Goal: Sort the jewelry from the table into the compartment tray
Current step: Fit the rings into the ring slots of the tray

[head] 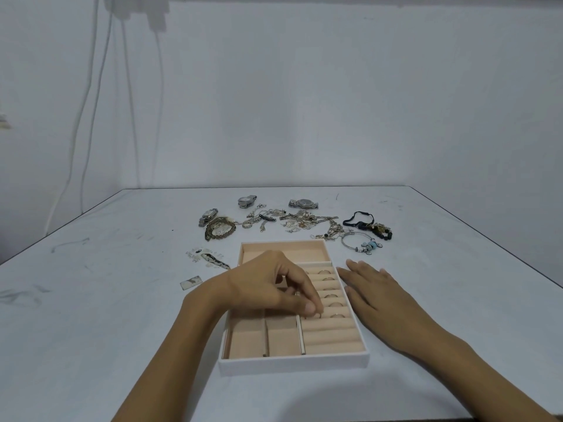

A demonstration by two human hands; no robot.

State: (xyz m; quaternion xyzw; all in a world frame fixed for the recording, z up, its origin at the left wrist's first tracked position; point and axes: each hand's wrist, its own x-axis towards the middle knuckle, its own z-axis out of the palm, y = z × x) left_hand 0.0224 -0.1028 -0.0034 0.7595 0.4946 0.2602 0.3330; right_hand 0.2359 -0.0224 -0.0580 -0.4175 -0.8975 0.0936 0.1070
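Main worry is the compartment tray (pixel 292 363), low and centre in the frame on the surface (pixel 122 300). It looks light, so a hard push into the rolls could skid it. The person's right hand (pixel 374 292) lies flat with straight fingers against the tray's right wall, holding nothing, which probably guards against that.

The left hand (pixel 268 287) reaches over the tray with a narrow grip, thumb and fingertips pinching a thin ring (pixel 318 315) at a slot in the ring rolls (pixel 332 333). If the pinch lets go before the ring is wedged, it could flop flat or roll into the open compartment (pixel 281 336) just left of it. The seated ring (pixel 336 314) in the same slot, just to the right, could also get knocked loose.

Nothing blocks the slot itself, but the left hand hides the tray's middle, so what's in there is anyone's guess.

Above the tray in the frame waits a tangle of chains (pixel 304 222), likely to snag and drag its neighbours when lifted. Right of that are a black beaded bracelet (pixel 368 226) and a charm bangle (pixel 361 242). A wristwatch (pixel 303 203) lies above the chains, and some small pale pieces (pixel 207 258) sit left of the tray.
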